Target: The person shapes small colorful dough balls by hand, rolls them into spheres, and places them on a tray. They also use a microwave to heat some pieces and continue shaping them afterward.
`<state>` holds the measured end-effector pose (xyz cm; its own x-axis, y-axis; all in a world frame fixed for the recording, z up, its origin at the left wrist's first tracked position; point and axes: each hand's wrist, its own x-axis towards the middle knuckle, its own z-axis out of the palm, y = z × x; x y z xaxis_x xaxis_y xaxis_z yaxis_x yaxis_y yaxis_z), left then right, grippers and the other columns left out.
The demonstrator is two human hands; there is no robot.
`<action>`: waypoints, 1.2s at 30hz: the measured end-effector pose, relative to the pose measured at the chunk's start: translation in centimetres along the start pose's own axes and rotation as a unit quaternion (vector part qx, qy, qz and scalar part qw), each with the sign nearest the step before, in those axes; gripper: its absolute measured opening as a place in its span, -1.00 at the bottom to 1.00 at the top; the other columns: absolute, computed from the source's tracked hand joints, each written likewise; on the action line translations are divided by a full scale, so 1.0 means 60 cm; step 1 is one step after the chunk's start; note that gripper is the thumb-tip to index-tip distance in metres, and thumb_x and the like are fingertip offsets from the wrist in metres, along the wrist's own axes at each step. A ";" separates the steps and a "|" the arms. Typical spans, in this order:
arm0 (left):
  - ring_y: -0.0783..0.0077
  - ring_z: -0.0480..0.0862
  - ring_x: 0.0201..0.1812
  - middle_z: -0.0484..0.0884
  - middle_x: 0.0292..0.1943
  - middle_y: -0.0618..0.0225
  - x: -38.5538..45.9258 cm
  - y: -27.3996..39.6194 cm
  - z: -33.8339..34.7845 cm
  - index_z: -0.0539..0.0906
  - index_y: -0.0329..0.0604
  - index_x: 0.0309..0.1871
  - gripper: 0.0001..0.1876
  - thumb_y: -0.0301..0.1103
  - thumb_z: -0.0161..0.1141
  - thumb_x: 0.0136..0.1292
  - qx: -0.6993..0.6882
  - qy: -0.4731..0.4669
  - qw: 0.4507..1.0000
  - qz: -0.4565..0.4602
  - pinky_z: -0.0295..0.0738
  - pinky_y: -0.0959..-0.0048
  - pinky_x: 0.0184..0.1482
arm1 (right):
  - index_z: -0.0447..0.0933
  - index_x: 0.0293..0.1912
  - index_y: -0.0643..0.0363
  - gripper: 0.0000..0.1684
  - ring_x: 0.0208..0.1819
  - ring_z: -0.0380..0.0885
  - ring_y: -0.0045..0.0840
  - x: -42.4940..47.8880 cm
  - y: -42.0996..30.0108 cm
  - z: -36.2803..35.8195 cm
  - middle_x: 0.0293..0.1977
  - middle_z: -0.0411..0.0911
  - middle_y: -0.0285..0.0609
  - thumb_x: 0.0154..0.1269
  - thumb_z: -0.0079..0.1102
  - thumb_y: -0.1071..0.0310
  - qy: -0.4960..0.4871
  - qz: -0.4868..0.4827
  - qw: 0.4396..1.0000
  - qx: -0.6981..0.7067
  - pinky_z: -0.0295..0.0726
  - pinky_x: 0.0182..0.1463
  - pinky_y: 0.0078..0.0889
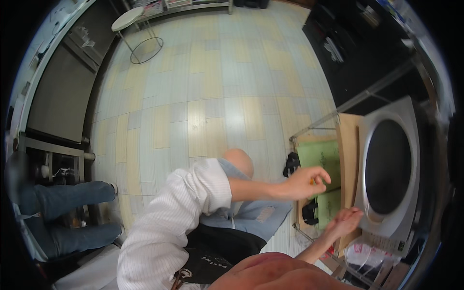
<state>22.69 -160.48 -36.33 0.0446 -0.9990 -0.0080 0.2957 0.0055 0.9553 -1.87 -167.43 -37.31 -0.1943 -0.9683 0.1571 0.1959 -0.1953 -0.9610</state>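
My left hand (304, 183) reaches to the right over a wire shelf, its fingers curled; a small orange-yellow bit shows by the fingers, too unclear to name. Lower right, my right hand (346, 222) has bent fingers close to the corner of a white and silver appliance or box with a dark oval face (388, 166). Whether it holds anything is unclear. Beneath the hands, green printed packages (317, 154) lie in a cardboard box (348, 145). Black items (310, 212) sit at the box's near side.
A round stool (127, 19) stands at the upper left, beside a steel cabinet (59, 87). Another person's jeans-clad legs (78, 194) are at the left. A black shelf unit (359, 47) stands upper right. Tiled floor (206, 79) lies between. A clear plastic bag (366, 255) is lower right.
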 end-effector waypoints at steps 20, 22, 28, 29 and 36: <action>0.64 0.52 -0.35 0.48 -0.39 0.50 -0.054 -0.039 -0.062 0.60 -0.13 -0.01 -0.84 -0.34 0.13 0.44 -0.373 0.223 0.861 -0.264 0.56 0.57 -0.19 | 0.46 -0.09 0.21 -0.87 -0.27 0.50 -0.53 0.176 0.057 -0.184 -0.34 0.46 -0.26 0.39 0.08 0.47 -0.025 0.063 0.973 -0.219 0.55 -0.18 -0.50; 0.56 0.60 -0.27 0.53 -0.30 0.42 -0.163 0.059 -0.094 0.58 -0.15 0.05 -0.80 -0.40 0.15 0.40 -0.375 0.271 0.853 -0.243 0.62 0.50 -0.09 | 0.44 -0.05 0.21 -0.80 -0.24 0.49 -0.55 0.136 0.042 -0.112 -0.31 0.43 -0.27 0.34 0.07 0.58 -0.224 0.374 0.882 0.178 0.55 -0.14 -0.55; 0.31 0.72 -0.31 0.64 -0.31 0.29 -0.511 0.441 -0.121 0.61 -0.22 0.03 -0.78 -0.42 0.19 0.35 -0.330 0.462 0.814 -0.122 0.65 0.37 -0.16 | 0.36 0.15 0.47 -0.65 0.08 0.55 -0.28 -0.043 -0.388 0.306 -0.02 0.52 0.02 0.43 0.08 0.56 -0.295 0.531 0.791 0.079 0.57 0.29 -0.28; 0.31 0.72 -0.34 0.64 -0.35 0.30 -0.553 0.499 -0.115 0.60 -0.23 0.02 -0.78 -0.41 0.19 0.34 -0.305 0.500 0.802 -0.115 0.64 0.39 -0.20 | 0.34 0.17 0.51 -0.62 0.12 0.55 -0.23 -0.054 -0.458 0.362 0.01 0.51 0.07 0.45 0.10 0.53 -0.339 0.513 0.787 0.040 0.55 0.34 -0.21; 0.43 0.65 -0.41 0.58 -0.35 0.30 -0.686 0.670 -0.121 0.55 -0.29 0.00 -0.79 -0.49 0.13 0.32 -0.271 0.658 0.703 0.011 0.65 0.49 -0.30 | 0.36 0.21 0.46 -0.59 -0.12 0.68 -0.38 -0.100 -0.617 0.588 -0.08 0.62 0.08 0.50 0.07 0.41 -0.506 0.384 0.772 0.007 0.69 0.10 -0.39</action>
<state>39.68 -118.85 0.26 0.7933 -0.0944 -0.6015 0.5847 0.3935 0.7094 25.96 -159.89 5.35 0.8337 -0.4243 -0.3535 -0.1078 0.5028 -0.8577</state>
